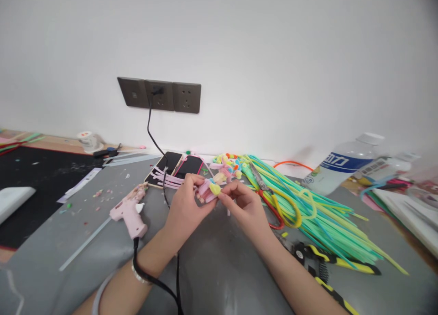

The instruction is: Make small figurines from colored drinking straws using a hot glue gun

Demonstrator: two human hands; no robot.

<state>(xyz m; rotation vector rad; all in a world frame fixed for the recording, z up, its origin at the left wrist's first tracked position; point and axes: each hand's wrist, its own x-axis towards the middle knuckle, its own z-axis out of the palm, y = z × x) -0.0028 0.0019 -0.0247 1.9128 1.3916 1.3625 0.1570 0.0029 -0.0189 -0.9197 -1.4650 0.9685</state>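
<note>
Between my two hands is a small fuzzy pipe-cleaner piece (204,187), pink and lilac with a yellow loop at its right side. My left hand (187,203) is closed around its left end, thumb below and fingers behind. With thumb and index finger, my right hand (243,205) pinches at the yellow loop (215,188). Just behind them lies a cluster of multicoloured pipe-cleaner shapes (228,163). Lilac pipe cleaners (166,178) stick out to the left of my left hand.
A pink glue gun (130,212) with a black cord lies left. Scissors (278,208), green pipe cleaners (318,219) and yellow-black pliers (321,260) are at right. A bottle (342,162), two phones (169,162) and a wall socket (159,95) are farther back.
</note>
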